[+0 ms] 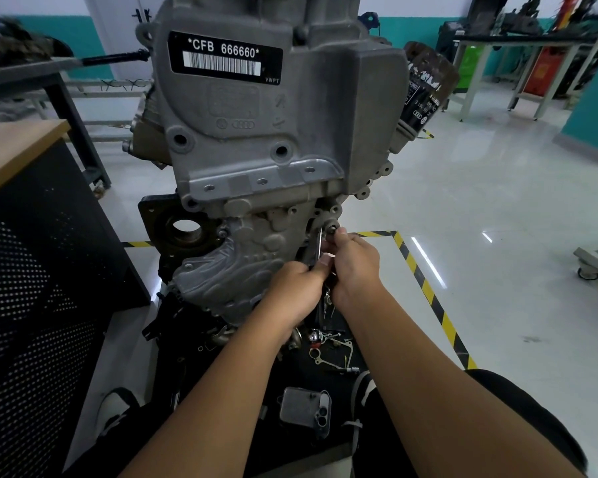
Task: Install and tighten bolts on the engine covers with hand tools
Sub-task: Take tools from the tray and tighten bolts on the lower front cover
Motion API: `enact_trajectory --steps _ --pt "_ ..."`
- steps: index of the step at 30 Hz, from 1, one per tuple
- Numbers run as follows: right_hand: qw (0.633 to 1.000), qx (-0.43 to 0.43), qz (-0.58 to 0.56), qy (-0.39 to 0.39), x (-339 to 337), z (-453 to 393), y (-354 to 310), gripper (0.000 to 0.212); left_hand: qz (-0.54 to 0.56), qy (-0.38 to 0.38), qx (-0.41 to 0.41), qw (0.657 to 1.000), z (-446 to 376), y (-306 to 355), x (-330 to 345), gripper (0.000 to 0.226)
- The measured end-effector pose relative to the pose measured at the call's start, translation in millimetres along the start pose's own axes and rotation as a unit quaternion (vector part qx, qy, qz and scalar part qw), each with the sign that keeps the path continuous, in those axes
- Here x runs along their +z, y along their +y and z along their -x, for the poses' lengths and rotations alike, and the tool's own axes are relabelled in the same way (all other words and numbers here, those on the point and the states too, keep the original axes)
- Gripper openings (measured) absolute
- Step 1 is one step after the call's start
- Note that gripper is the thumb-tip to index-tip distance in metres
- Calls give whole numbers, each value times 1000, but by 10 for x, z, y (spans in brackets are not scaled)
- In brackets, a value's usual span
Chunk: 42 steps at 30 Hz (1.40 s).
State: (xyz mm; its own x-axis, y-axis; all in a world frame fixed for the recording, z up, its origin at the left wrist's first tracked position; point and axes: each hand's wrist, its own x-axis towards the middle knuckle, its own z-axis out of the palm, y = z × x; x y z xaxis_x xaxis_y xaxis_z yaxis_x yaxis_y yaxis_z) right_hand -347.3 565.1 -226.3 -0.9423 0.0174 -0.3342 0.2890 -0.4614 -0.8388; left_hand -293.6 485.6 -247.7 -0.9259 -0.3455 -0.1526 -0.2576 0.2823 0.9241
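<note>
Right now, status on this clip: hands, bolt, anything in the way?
Left hand gripping wrench. Right hand fingers at bolt on lower engine cover. Nothing blocking it.

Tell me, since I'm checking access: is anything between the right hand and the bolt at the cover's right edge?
Nothing visible. The right hand has its fingertips on the bolt, with the wrench just left of it, held by the left hand.
</note>
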Motion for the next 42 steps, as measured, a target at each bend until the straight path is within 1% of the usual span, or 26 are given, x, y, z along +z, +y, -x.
enact_trajectory --steps 4,9,13,20,24,29,32,35,38,40,42 --pt "1000 2 1 -4 7 6 6 29 -2 0 4 1000 11 -6 -1 57" --pt "1000 9 7 -3 11 -7 13 32 -1 0 9 1000 24 -17 -2 52" --pt "1000 9 5 0 26 -13 23 34 0 -1 5 1000 26 -16 0 53" --pt "1000 28 5 0 27 -2 -2 30 21 -8 9 1000 16 -24 3 55" --pt "999 34 10 -4 32 23 -15 29 7 -4 5 1000 23 -34 4 59" --pt "998 55 -12 -10 55 55 -51 32 22 -23 10 999 47 -17 -27 54" --pt "999 47 7 -21 55 92 -67 34 49 -51 15 997 100 -39 -75 50" --pt "999 42 12 -12 52 113 -53 34 47 -54 16 997 172 -61 -133 45" --pt "998 56 20 -6 77 138 -30 39 62 -63 9 996 255 -111 -207 40" --pt "998 61 23 -8 82 136 -14 42 67 -66 -2 996 306 -142 -256 42" --pt "998 55 37 -10 86 124 5 40 65 -71 -11 995 371 -153 -303 48"
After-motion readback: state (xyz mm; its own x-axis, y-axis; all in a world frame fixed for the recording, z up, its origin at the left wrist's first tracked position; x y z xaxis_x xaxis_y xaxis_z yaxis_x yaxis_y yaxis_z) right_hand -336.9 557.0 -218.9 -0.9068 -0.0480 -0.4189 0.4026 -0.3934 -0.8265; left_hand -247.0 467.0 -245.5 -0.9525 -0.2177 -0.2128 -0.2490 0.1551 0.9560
